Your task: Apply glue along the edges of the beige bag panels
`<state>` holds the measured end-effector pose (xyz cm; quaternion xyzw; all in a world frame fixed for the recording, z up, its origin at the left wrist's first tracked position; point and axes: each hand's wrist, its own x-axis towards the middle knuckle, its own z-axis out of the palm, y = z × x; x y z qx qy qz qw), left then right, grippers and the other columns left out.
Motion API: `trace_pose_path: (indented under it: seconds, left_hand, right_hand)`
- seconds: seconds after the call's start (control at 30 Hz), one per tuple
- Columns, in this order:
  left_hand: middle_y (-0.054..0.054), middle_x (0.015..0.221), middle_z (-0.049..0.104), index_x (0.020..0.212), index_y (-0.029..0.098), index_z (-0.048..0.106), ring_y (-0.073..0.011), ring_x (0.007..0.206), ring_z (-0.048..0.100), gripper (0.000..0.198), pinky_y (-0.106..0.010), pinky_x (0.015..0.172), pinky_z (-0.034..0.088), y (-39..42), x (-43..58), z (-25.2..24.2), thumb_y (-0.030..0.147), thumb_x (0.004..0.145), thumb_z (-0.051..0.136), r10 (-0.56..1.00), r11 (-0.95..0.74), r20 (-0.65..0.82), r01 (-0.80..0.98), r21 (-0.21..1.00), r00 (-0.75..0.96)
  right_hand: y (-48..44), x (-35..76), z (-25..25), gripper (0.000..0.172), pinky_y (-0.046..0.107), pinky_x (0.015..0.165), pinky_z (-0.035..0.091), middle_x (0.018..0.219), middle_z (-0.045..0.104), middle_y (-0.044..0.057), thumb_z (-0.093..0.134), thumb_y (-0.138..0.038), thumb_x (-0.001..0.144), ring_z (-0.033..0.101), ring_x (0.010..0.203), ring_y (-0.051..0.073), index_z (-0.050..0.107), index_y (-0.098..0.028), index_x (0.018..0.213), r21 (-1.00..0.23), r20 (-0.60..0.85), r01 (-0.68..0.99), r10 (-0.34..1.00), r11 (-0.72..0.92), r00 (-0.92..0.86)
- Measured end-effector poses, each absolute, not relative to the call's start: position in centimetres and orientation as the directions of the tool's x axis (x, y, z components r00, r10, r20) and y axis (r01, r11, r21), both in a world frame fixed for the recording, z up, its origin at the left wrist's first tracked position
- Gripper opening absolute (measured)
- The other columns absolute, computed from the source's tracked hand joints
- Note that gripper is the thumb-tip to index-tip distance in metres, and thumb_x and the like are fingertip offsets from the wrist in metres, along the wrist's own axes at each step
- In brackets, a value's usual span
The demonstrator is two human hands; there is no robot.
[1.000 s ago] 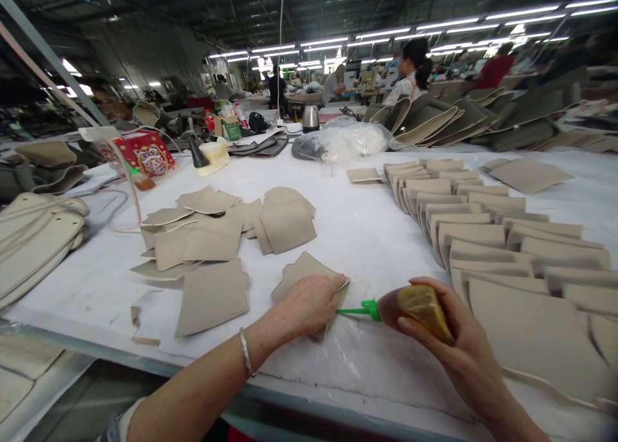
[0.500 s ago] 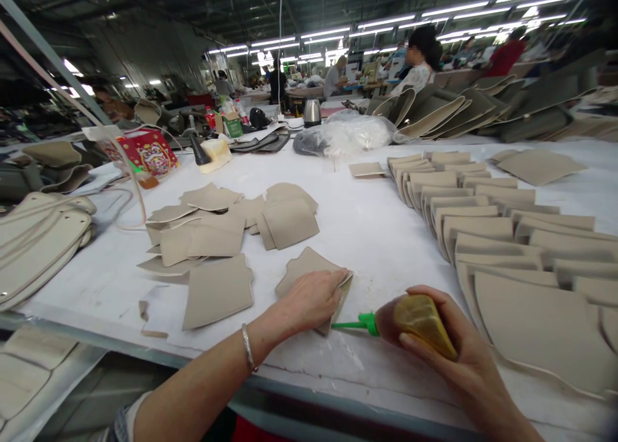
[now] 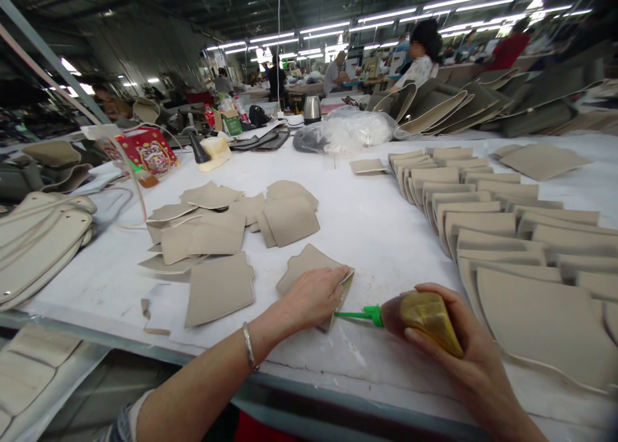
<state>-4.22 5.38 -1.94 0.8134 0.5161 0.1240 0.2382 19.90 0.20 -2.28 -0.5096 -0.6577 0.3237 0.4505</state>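
Observation:
My left hand [image 3: 313, 295] rests on a beige leather-like piece [image 3: 303, 262] lying on the table. Its fingers are closed at the right corner, where the edge is turned up. In my right hand [image 3: 477, 352] is a squeeze bottle [image 3: 427, 314] of amber liquid, held tilted on its side. The bottle's thin green nozzle [image 3: 355, 314] points left, with its tip at the right edge of the piece, just below my left fingers. To the left of that piece lies another beige piece [image 3: 219, 289], beside a loose heap of similar pieces [image 3: 217, 233].
Rows of overlapping beige pieces [image 3: 535, 300] cover the right side of the white table [image 3: 357, 230]. At the back are a plastic bag [image 3: 357, 132], a metal kettle [image 3: 312, 109] and a yellowish block [image 3: 215, 152]. Cream panels [image 3: 43, 242] are stacked at left. People sit farther back.
The bottle and my right hand have shifted slightly right, and the nozzle tip has moved a little up along the piece's edge. My left hand stays on the piece.

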Motion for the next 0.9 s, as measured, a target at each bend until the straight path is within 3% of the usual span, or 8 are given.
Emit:
trace_pose_path:
  seconds: [0.2, 0.53, 0.7, 0.9]
  left_hand:
    - [-0.008, 0.138, 0.056, 0.135, 0.016, 0.053, -0.0241, 0.126, 0.054, 0.043, -0.036, 0.11, 0.04, 5.3, -4.1, -1.9, 0.017, 0.095, 0.037, 0.903, -0.346, -0.05, 0.79, 0.507, 0.428]
    - [-0.008, 0.138, 0.056, 0.135, 0.017, 0.053, -0.0241, 0.124, 0.055, 0.044, -0.036, 0.109, 0.04, 5.4, -4.2, -1.9, 0.018, 0.095, 0.036, 0.903, -0.345, -0.048, 0.786, 0.513, 0.428]
    - [-0.009, 0.138, 0.056, 0.136, 0.016, 0.053, -0.0249, 0.124, 0.055, 0.044, -0.036, 0.108, 0.041, 5.5, -4.2, -1.9, 0.017, 0.095, 0.037, 0.899, -0.35, -0.046, 0.78, 0.519, 0.435]
    - [-0.009, 0.138, 0.056, 0.136, 0.015, 0.054, -0.0251, 0.124, 0.055, 0.044, -0.037, 0.109, 0.041, 5.3, -4.1, -1.6, 0.016, 0.095, 0.037, 0.901, -0.341, -0.051, 0.777, 0.529, 0.43]
  right_hand:
    - [0.5, 20.7, -3.4, 0.043, 0.02, 0.077, 0.05, 0.105, 0.06, -0.001, 0.073, -0.047, 0.088, 0.062, 0.086, 0.019, 0.053, -0.031, 0.122, -0.884, 0.301, 0.314, 0.936, 0.346, -0.184]
    - [1.4, 21.6, -3.7, 0.051, 0.027, 0.087, 0.048, 0.115, 0.057, 0.001, 0.076, -0.052, 0.083, 0.059, 0.096, 0.023, 0.054, -0.03, 0.123, -0.844, 0.343, 0.419, 0.938, 0.334, -0.056]
    - [1.2, 21.2, -3.8, 0.046, 0.022, 0.082, 0.049, 0.113, 0.059, 0.001, 0.074, -0.048, 0.087, 0.061, 0.097, 0.021, 0.052, -0.031, 0.124, -0.863, 0.316, 0.351, 0.93, 0.364, -0.187]
    - [1.5, 21.4, -3.8, 0.05, 0.022, 0.081, 0.048, 0.114, 0.058, 0.001, 0.076, -0.051, 0.083, 0.06, 0.095, 0.021, 0.054, -0.03, 0.123, -0.844, 0.338, 0.424, 0.94, 0.328, -0.054]
